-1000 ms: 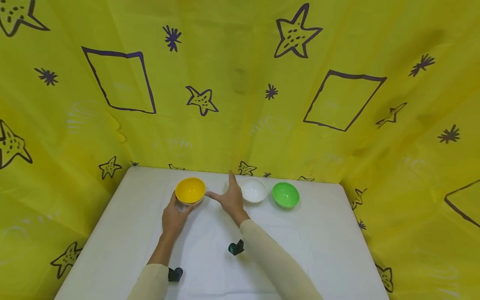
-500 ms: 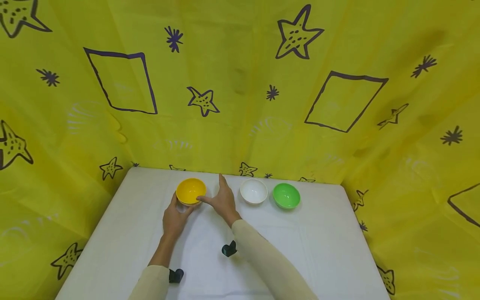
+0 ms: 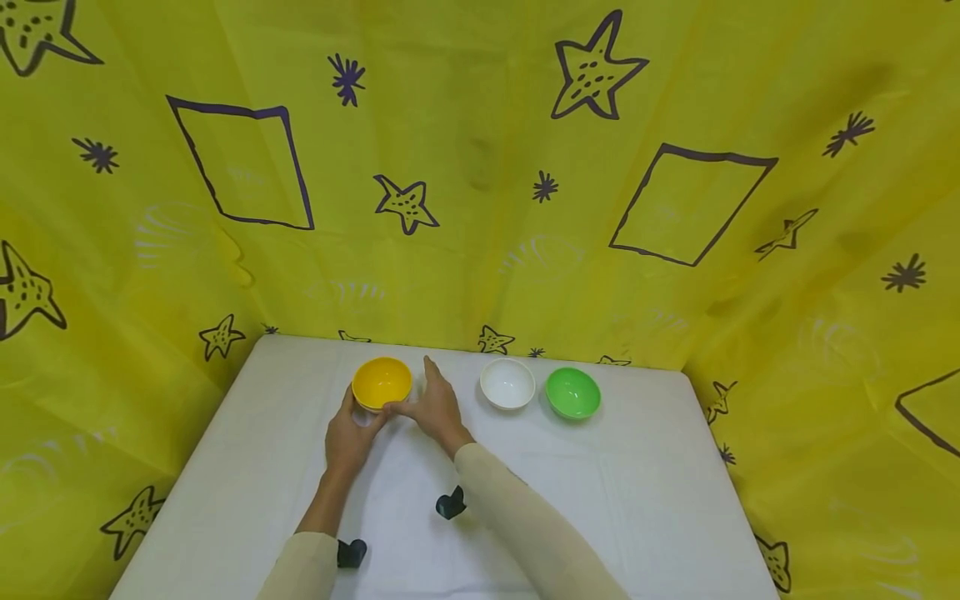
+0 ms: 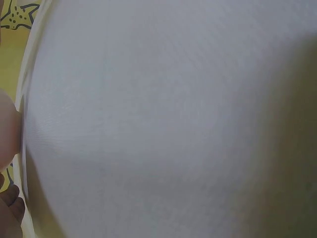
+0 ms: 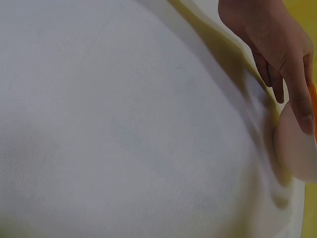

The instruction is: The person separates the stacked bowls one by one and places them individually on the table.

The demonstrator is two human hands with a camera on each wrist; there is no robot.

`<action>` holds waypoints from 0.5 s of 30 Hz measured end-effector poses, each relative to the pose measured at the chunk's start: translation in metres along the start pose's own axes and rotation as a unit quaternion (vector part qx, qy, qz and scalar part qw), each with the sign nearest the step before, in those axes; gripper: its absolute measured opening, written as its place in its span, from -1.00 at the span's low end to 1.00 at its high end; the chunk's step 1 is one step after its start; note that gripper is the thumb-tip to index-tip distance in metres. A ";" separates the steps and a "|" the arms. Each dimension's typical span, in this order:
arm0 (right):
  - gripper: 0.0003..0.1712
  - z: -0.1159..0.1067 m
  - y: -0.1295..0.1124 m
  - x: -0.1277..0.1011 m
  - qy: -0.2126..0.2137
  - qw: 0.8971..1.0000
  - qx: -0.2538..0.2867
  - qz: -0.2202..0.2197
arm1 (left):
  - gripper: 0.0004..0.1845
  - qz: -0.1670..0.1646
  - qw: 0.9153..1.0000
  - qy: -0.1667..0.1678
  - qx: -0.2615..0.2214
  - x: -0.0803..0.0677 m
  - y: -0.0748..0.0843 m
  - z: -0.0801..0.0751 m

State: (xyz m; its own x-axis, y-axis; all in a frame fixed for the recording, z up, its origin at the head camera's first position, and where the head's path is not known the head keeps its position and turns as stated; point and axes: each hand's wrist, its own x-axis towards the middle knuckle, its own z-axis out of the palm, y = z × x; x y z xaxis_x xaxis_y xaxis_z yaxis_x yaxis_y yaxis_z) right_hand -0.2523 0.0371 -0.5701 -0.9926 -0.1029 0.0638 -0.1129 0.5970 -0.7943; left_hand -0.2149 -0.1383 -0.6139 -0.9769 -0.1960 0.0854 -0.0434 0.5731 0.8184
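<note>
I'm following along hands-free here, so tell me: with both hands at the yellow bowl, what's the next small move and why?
Probably curl the right hand onto the yellow bowl. The left hand already cups its near left side, while the right hand's fingers are straight, its thumb just meeting the near right rim. Gripping both sides would steady it on the white table before any lift. The white bowl and green bowl stand apart, untouched.

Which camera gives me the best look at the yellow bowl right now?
The head view: the yellow bowl shows whole on the table, left hand cupping its near side and right hand touching it. The right wrist view catches only an orange sliver of rim at the frame edge; the left wrist view shows just tablecloth.
</note>
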 end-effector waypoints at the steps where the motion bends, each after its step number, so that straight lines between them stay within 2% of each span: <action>1: 0.37 0.001 0.000 0.000 -0.003 1.000 -0.002 -0.002 | 0.04 0.001 1.000 -0.001 -0.002 0.000 0.000 0.000; 15: 0.31 0.004 -0.005 0.000 -0.029 0.999 -0.040 -0.016 | 0.03 -0.003 1.000 -0.017 -0.002 0.000 -0.002 -0.001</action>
State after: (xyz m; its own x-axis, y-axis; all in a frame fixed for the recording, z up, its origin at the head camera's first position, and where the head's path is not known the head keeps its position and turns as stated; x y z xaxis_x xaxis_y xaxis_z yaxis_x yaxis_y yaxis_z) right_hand -0.2510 0.0307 -0.5685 -0.9845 -0.1673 0.0518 -0.1502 0.6541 -0.7413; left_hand -0.2143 -0.1400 -0.6149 -0.9832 -0.1724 0.0601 -0.0495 0.5687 0.8211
